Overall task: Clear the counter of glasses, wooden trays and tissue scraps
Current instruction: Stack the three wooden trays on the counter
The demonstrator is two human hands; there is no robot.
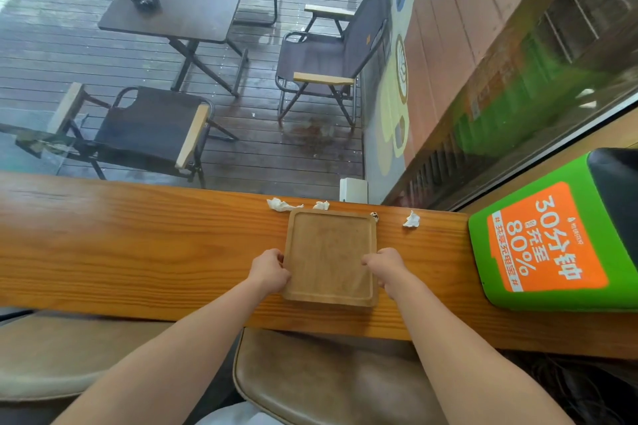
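An empty wooden tray (330, 257) lies mid-counter (138, 245), left hand (269, 271) and right hand (386, 266) each clasping a side edge; it looks stiff, light, best held there by its raised rims.

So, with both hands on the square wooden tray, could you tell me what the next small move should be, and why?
Probably lift the square wooden tray straight up off the long wooden counter. The left hand and right hand grip its opposite edges, it looks empty, and the crumpled white tissue scraps lie outside it.
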